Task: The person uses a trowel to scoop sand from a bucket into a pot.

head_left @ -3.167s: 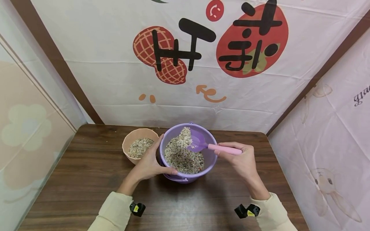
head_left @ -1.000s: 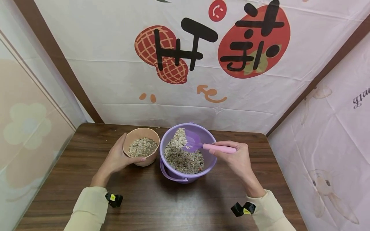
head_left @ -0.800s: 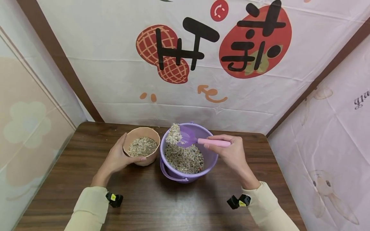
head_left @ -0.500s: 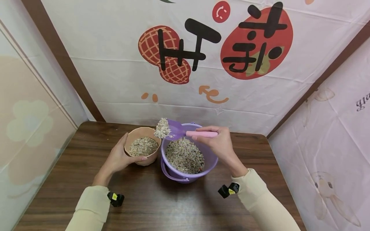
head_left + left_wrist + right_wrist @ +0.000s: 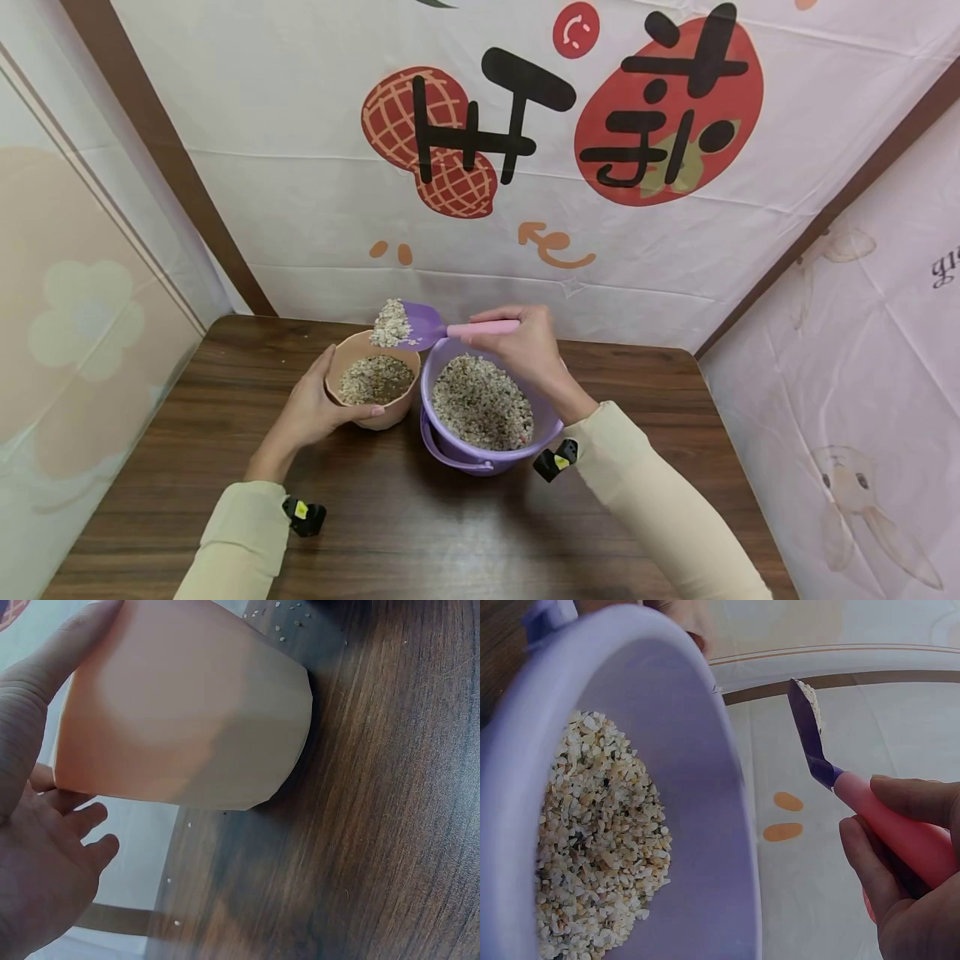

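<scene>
In the head view my right hand (image 5: 528,346) grips the pink handle of a purple toy shovel (image 5: 425,325). A heap of pale gravel (image 5: 392,323) lies on its blade, over the back rim of a peach faceted bowl (image 5: 386,413). My left hand (image 5: 311,408) holds that bowl by its left side, thumb along the front near the rim; gravel partly covers its bottom. Right of it stands a purple bucket (image 5: 551,429) holding much more gravel. The right wrist view shows the shovel (image 5: 810,735) roughly level above the bucket's rim, thumb and fingers round its handle.
A dark wooden table (image 5: 420,533) carries both containers, which stand close together. The bucket's handle (image 5: 442,454) hangs down at its front left. Stray gravel bits (image 5: 281,628) lie near the bowl. A printed cloth (image 5: 315,217) hangs behind the table's far edge.
My left hand has gone from the bucket's rim to the bowl. The loaded shovel has risen out of the bucket and moved left, over the bowl's back rim.
</scene>
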### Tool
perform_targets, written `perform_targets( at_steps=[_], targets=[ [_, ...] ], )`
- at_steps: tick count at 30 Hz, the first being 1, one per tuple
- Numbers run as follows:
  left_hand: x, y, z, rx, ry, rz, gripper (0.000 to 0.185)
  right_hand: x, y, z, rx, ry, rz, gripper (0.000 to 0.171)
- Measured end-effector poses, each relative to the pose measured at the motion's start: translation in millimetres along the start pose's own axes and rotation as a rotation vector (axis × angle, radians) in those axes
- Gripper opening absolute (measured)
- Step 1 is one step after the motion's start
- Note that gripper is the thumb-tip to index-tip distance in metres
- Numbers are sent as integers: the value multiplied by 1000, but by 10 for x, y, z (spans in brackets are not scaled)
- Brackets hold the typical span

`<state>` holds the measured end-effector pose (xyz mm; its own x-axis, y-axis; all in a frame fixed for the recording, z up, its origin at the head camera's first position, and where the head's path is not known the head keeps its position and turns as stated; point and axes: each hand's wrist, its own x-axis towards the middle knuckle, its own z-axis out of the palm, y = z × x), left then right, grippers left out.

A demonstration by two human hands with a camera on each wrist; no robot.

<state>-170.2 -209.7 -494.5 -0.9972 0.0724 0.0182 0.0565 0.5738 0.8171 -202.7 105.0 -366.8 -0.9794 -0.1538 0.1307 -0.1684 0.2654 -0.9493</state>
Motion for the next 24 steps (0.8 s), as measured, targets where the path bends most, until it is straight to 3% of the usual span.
perform_targets(
  at_steps=[24],
  targets=[
    [-8, -2, 6, -12, 3, -7, 137, 199, -6, 223, -280, -27, -3, 20]
  ],
)
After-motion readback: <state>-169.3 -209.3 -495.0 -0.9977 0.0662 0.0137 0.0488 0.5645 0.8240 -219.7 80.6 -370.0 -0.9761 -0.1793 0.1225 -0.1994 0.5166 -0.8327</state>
